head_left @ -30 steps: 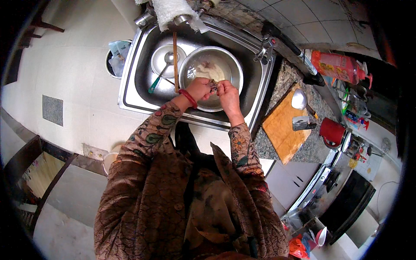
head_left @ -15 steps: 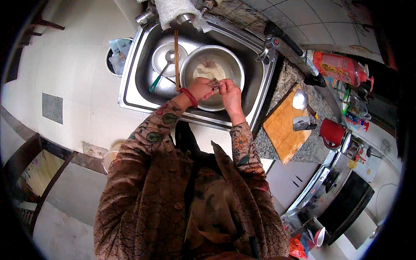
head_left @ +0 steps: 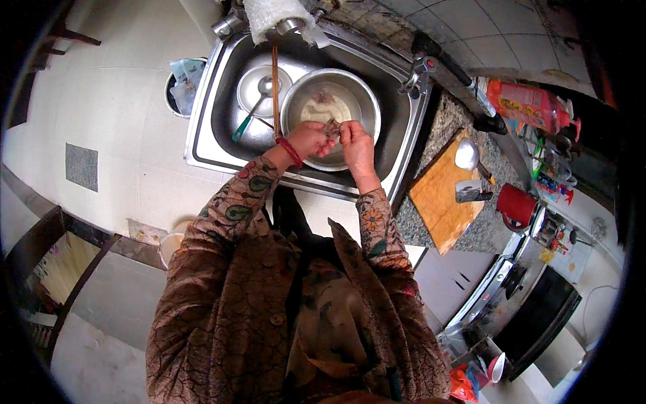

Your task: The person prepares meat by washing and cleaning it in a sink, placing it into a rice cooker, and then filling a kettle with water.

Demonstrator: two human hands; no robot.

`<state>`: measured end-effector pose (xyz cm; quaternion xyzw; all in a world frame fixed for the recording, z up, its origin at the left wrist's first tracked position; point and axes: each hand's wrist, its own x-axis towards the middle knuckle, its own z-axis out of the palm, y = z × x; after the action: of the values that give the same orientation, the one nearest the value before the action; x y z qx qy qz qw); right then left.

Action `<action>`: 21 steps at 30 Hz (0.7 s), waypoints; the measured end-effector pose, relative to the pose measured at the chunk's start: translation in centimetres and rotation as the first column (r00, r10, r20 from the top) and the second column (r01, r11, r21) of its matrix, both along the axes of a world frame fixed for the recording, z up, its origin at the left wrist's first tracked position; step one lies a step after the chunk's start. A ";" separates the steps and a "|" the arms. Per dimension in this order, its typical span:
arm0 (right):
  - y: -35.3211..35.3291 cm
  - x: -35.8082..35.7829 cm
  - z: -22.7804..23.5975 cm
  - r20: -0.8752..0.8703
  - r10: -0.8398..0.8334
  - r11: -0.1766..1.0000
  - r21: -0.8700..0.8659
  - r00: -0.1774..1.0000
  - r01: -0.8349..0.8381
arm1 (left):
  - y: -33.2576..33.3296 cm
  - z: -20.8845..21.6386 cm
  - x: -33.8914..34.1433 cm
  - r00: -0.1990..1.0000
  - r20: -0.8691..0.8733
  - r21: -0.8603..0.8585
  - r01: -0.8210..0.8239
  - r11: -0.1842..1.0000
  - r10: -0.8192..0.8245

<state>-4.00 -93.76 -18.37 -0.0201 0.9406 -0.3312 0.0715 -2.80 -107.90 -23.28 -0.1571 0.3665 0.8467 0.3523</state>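
My left hand [head_left: 311, 140] keeps a closed grip around a small greyish-brown piece [head_left: 332, 128], too blurred to name, while my right hand [head_left: 358, 145] pinches its three o'clock side, above the steel bowl [head_left: 367, 101], just toward six from its middle. Pale food [head_left: 326, 106] lies toward the bowl's twelve, brown chopsticks [head_left: 275, 87] at its nine, and a green-handled spoon [head_left: 243, 126] across a plate [head_left: 250, 81] at its ten, all within the sink [head_left: 221, 87]
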 end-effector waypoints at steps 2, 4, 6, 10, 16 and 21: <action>0.1 0.0 0.4 -0.003 -0.009 1.000 -0.026 1.000 0.009 | -0.2 0.1 0.1 1.000 0.001 -0.034 0.006 0.999 -0.006; 0.2 0.1 0.3 -0.002 -0.009 0.999 -0.041 1.000 0.009 | -0.1 0.2 -0.1 0.993 -0.102 -0.211 0.043 0.977 -0.066; 0.2 0.3 -0.3 0.004 -0.001 0.999 -0.044 1.000 0.001 | 0.1 0.5 0.0 0.993 -0.105 -0.239 0.018 0.971 -0.045; 0.4 0.3 0.0 0.065 -0.054 0.995 -0.078 0.996 0.059 | -0.1 0.8 0.1 0.999 -0.019 -0.068 0.040 0.997 -0.041; 2.0 -0.1 -1.6 0.099 -0.087 0.991 -0.093 0.991 0.096 | -1.2 0.2 0.1 0.999 0.040 0.104 -0.034 0.994 0.030; 2.4 0.3 -4.4 0.198 -0.056 0.956 -0.272 0.979 0.110 | -0.3 -0.6 -1.0 0.998 0.012 -0.058 0.064 0.996 -0.063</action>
<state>-3.72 -91.37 -22.78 0.0410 0.8731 -0.4646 0.1423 -3.79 -108.18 -23.90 -0.1599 0.3942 0.8232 0.3760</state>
